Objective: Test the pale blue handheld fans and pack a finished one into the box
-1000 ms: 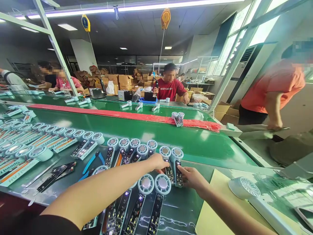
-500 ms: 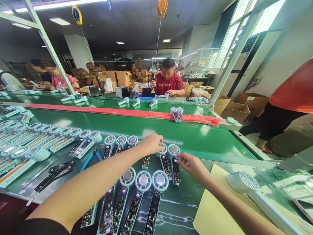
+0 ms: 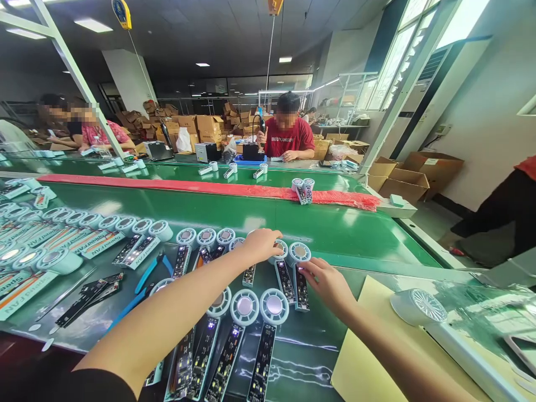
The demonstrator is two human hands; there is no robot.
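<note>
- While both arms reach forward over the bench, the left hand (image 3: 260, 243) lies palm down on the round head of a half-built fan (image 3: 280, 262) in the far row; its fingers curl over the head, but whether they clamp it I cannot tell.
- Just to the right, the right hand (image 3: 329, 285) rests its fingertips on the circuit strip of the last fan in that row (image 3: 298, 265), touching rather than grasping, fingers loosely spread.
- These fans lie flat, heads away and strips toward the person, side by side, so each can be reached singly.
- A nearer row of three fans (image 3: 245, 312) lies just below the hands, lit strips showing.
- Beyond the far row runs the green belt (image 3: 335, 231), bare there and giving room ahead.
- To the right a yellow sheet (image 3: 368, 357) lies beside a finished white fan (image 3: 414, 307); blue pliers (image 3: 153, 271) lie well to the left.
</note>
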